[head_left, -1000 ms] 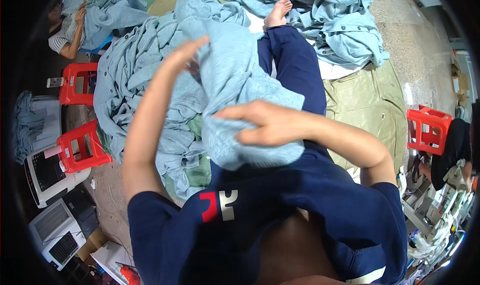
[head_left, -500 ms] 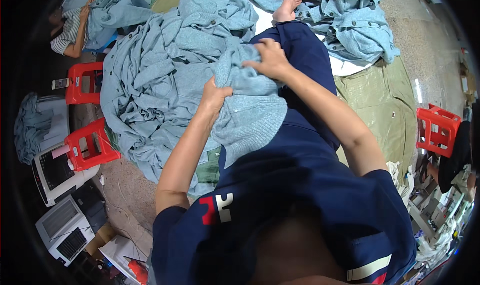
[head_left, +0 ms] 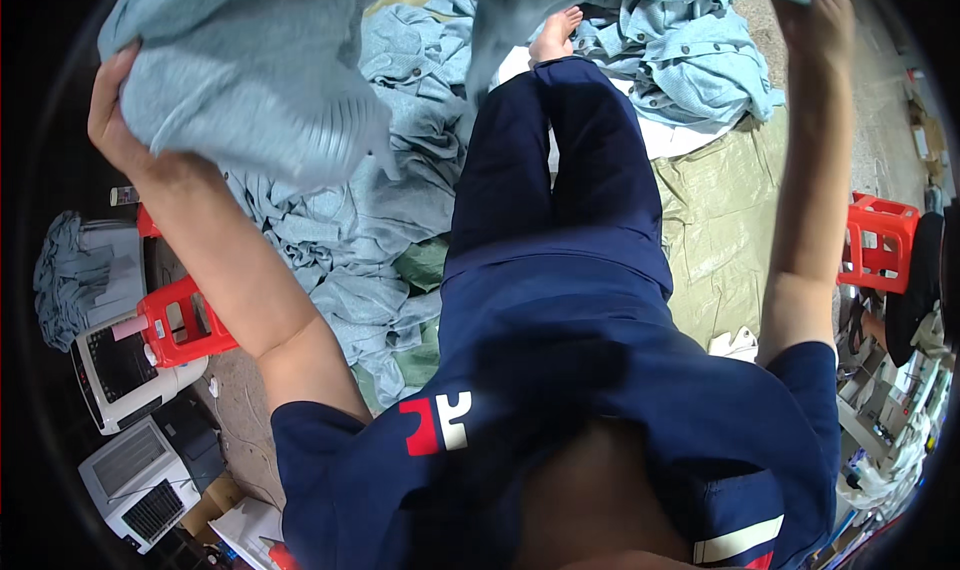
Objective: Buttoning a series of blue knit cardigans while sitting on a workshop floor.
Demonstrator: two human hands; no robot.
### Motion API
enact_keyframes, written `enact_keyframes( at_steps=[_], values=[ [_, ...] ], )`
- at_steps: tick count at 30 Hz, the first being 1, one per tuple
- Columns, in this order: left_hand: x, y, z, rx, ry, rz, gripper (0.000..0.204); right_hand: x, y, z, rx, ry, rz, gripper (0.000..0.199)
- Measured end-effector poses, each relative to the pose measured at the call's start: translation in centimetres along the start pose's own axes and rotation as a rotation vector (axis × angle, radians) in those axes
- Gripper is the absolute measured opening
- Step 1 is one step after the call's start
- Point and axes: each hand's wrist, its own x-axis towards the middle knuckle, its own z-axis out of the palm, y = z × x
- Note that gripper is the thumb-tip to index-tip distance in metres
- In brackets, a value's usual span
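Garment: I hold a pale blue knitted garment [head_left: 270, 80] spread wide at the top of the frame, above my outstretched legs [head_left: 540, 170] in dark blue trousers.
Left hand: my left hand [head_left: 115, 110] grips one end of the garment at upper left; the knit bunches over the fingers, which are clenched into it, the ribbed hem hanging just beside my wrist.
Right hand: my right hand [head_left: 825, 20] is raised at upper right, fingers closed on the garment's other edge, a thin strip of cloth showing just above the knuckles.
Hidden: the middle of the garment runs past the top rim, so its full shape cannot be told; the fingertips of both hands are buried in cloth or cut off by the rim.
Floor: a heap of the same blue garments [head_left: 370, 240] lies left of my legs, another heap [head_left: 690, 70] at upper right, beside an olive-green sheet [head_left: 720, 220] spread on the floor.
Foot: one bare foot [head_left: 555, 35] shows beyond my knees, touching the far pile.
Stools: a red plastic stool [head_left: 185, 320] stands at left, another [head_left: 880, 240] at right.
Boxes and machines: a white machine with a dark screen [head_left: 115, 370] sits at lower left, a grey-white unit [head_left: 140, 480] below it; cardboard and paper [head_left: 250, 520] lie near, their print too small to make out.
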Motion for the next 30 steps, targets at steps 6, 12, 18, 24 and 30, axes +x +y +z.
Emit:
enact_keyframes(
  at_steps=[6,12,18,24,30],
  values=[
    [-4.2,-2.1,-11.2,0.203,0.153,-0.258,0.054,-17.4,8.3,5.9,-0.958,0.257,-0.099,0.043],
    [-10.0,-9.9,-18.8,0.229,0.361,-0.804,0.044,-24.1,13.1,8.0,-1.15,-0.007,0.862,0.021],
    [-11.3,-15.9,-19.6,0.391,0.464,-0.844,0.042,-22.5,13.7,1.1,-1.067,0.191,0.799,0.018],
    [-8.5,-16.6,-10.5,0.86,0.33,-0.556,0.042,-22.1,17.2,-18.2,-1.345,0.723,0.505,0.037],
    [-12.3,-20.1,1.0,0.265,-0.177,-0.869,0.028,-27.2,25.4,-30.4,-0.247,0.826,0.788,0.06]
  ],
)
